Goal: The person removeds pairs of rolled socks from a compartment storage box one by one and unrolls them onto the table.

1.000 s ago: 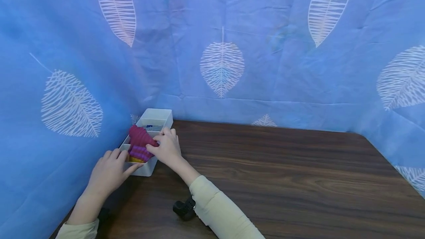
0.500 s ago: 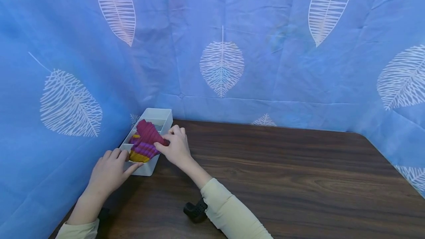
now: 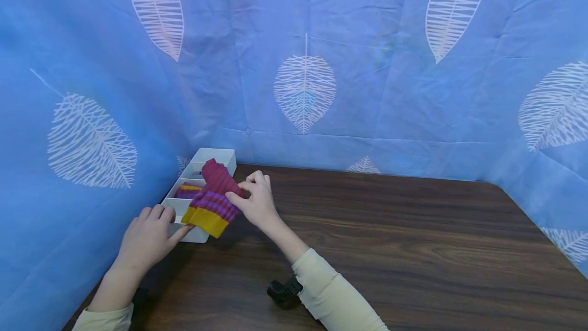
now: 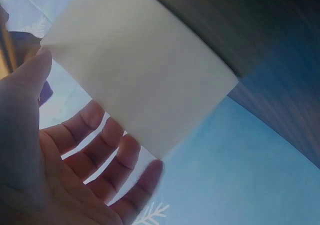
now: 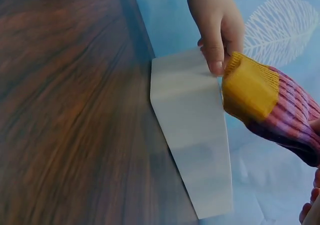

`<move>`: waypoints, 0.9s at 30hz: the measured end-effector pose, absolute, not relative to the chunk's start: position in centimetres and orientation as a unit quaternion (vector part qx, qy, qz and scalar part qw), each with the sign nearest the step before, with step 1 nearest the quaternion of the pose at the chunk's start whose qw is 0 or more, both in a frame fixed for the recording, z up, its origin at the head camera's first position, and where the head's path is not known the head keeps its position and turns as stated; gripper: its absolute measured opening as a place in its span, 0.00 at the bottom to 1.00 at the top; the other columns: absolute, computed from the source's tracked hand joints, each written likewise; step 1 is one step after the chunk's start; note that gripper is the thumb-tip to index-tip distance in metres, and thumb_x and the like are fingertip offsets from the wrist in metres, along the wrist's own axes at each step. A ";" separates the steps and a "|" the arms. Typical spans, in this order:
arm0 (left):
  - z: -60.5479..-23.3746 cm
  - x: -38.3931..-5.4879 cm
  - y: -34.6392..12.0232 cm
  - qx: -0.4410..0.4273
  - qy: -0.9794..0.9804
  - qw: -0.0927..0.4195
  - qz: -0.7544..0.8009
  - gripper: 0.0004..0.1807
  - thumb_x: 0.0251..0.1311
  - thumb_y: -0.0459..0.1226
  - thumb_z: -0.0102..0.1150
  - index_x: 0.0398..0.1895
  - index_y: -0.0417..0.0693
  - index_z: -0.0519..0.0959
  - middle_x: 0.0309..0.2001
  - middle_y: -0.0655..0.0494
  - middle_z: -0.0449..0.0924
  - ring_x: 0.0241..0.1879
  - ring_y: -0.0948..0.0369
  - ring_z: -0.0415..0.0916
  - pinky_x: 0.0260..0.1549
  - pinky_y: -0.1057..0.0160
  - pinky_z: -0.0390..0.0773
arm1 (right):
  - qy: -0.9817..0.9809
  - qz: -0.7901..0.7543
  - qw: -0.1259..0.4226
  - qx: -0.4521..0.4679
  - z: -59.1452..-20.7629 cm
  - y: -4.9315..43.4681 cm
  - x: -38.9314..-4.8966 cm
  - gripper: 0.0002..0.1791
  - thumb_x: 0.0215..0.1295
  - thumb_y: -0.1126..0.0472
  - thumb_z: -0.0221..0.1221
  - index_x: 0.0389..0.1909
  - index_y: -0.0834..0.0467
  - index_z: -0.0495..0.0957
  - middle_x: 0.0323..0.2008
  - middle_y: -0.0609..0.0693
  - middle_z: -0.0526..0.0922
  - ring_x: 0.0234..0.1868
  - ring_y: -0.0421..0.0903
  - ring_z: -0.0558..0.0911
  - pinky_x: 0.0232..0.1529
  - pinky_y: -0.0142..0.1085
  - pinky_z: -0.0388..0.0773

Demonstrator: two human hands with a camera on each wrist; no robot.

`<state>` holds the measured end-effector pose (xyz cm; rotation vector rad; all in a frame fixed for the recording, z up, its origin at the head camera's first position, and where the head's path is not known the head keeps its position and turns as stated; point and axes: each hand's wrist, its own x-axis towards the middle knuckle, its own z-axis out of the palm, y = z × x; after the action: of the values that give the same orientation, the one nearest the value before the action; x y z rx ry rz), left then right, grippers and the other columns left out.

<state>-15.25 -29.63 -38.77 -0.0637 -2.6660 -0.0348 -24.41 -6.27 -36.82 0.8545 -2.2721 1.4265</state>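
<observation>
My right hand point(image 3: 259, 203) pinches a knitted sock point(image 3: 215, 199) between thumb and fingers, at its maroon edge. The sock has purple stripes and a yellow cuff, which hangs over the near right side of a white divided storage box point(image 3: 195, 235). In the right wrist view the yellow cuff point(image 5: 250, 87) overlaps the box's upper edge, close to the left thumb. My left hand point(image 3: 149, 236) holds the near end of the box, thumb at one corner and fingers along the rim point(image 4: 125, 129). A similar striped sock point(image 3: 186, 192) lies in a middle compartment.
The box stands at the left of a dark wood-grain table point(image 3: 390, 239), beside a blue leaf-print curtain point(image 3: 92, 218). A black wrist device point(image 3: 284, 292) shows under the right sleeve. In the farther compartment something small and dark is partly hidden by the sock.
My right hand has drawn the sock up and to the right, out of the box, uncovering the second sock and the yellow cuff. The left hand stays on the near end.
</observation>
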 end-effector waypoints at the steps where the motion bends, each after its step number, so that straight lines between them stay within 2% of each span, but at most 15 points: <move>1: -38.7 -15.2 -29.6 -0.018 -0.973 0.229 -0.011 0.27 0.47 0.54 0.72 0.33 0.41 0.73 0.25 0.50 0.70 0.29 0.51 0.66 0.30 0.49 0.77 | -0.797 0.498 0.164 0.300 -36.8 -6.1 -24.4 0.15 0.60 0.53 0.65 0.33 0.62 0.87 0.35 0.51 0.67 0.42 0.46 0.62 0.40 0.33 0.61; 10: -39.0 -15.3 -28.2 -0.015 -0.979 0.203 0.011 0.29 0.52 0.61 0.65 0.35 0.44 0.74 0.33 0.45 0.74 0.37 0.47 0.70 0.37 0.40 0.74 | -0.805 0.484 0.176 0.294 -37.0 -4.1 -24.5 0.14 0.59 0.53 0.66 0.31 0.61 0.87 0.34 0.51 0.67 0.42 0.46 0.63 0.40 0.35 0.61; 17: -39.4 -15.4 -27.2 -0.026 -0.984 0.175 0.018 0.31 0.52 0.63 0.64 0.41 0.46 0.74 0.40 0.43 0.76 0.44 0.45 0.71 0.46 0.33 0.70 | -0.810 0.470 0.195 0.290 -37.0 -1.9 -24.7 0.13 0.59 0.53 0.66 0.30 0.61 0.87 0.33 0.50 0.67 0.40 0.45 0.62 0.38 0.36 0.60; 27: -39.5 -15.5 -27.1 -0.023 -0.989 0.145 0.013 0.34 0.50 0.65 0.62 0.43 0.47 0.74 0.41 0.42 0.77 0.44 0.45 0.70 0.48 0.31 0.68 | -0.822 0.467 0.190 0.264 -37.1 1.5 -25.1 0.13 0.59 0.54 0.66 0.31 0.62 0.87 0.33 0.49 0.63 0.40 0.47 0.60 0.39 0.38 0.58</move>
<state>-15.49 -27.10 -39.49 -0.0671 -2.8505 0.0367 -25.14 1.49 -37.08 0.7419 -2.3100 1.3120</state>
